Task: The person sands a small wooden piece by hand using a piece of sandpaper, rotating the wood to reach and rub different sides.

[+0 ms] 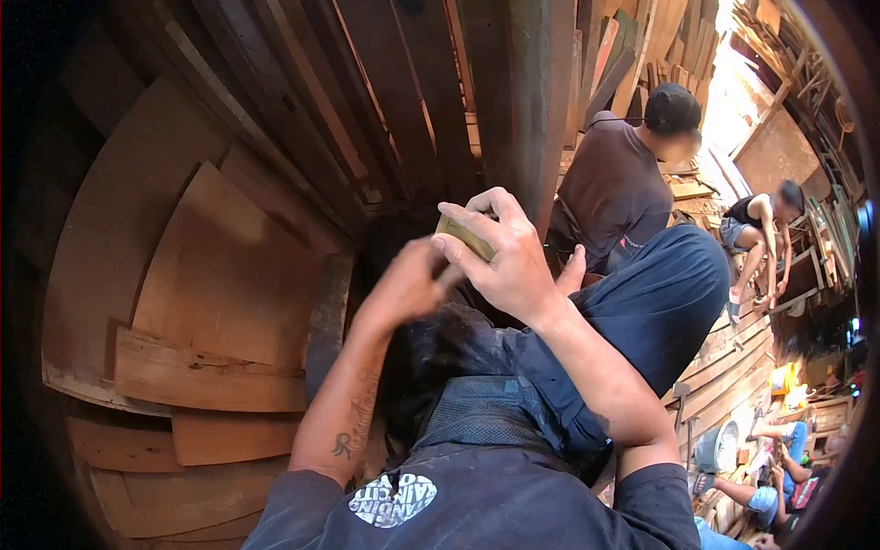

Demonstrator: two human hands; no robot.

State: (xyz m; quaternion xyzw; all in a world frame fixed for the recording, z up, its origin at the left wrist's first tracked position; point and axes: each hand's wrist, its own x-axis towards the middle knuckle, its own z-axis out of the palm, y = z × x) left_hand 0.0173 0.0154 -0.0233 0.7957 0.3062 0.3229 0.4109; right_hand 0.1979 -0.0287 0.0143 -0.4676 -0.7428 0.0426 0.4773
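My right hand (504, 257) is closed around a small yellowish-brown block (469, 238), held between the thumb and fingers above my lap. Its exact kind does not show. Just to the left and slightly lower is my left hand (408, 286), smeared by motion, with its fingertips close to the block. Whether those fingers touch or grip anything is hidden. Below both hands lie my dark trousers (642, 293), one knee bent out to the right.
Wooden boards (229, 275) lean in layers on the left, and tall dark planks (412, 82) stand ahead. A person in a brown shirt (614, 183) sits close at right. Further off are another seated person (761, 220), a grey bucket (715, 447) and other people at lower right.
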